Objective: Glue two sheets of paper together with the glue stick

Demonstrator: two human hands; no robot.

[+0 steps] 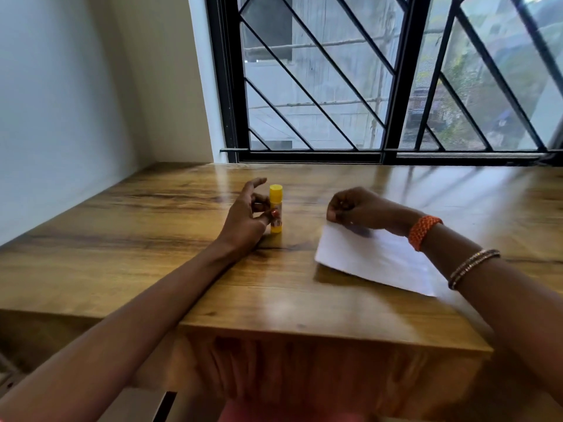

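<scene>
Wooden table (pixel 182 226): right hand (pixel 359 208) partly hides blurred paper (pixel 374 257).

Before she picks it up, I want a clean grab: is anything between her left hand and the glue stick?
Nothing visible. The left hand is already at the upright glue stick, fingers touching its side.

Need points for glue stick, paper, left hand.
glue stick (pixel 276 197), head view, upper yellow body under the cap
paper (pixel 374 259), head view, middle of the white sheet
left hand (pixel 245 216), head view, back of the hand
</scene>
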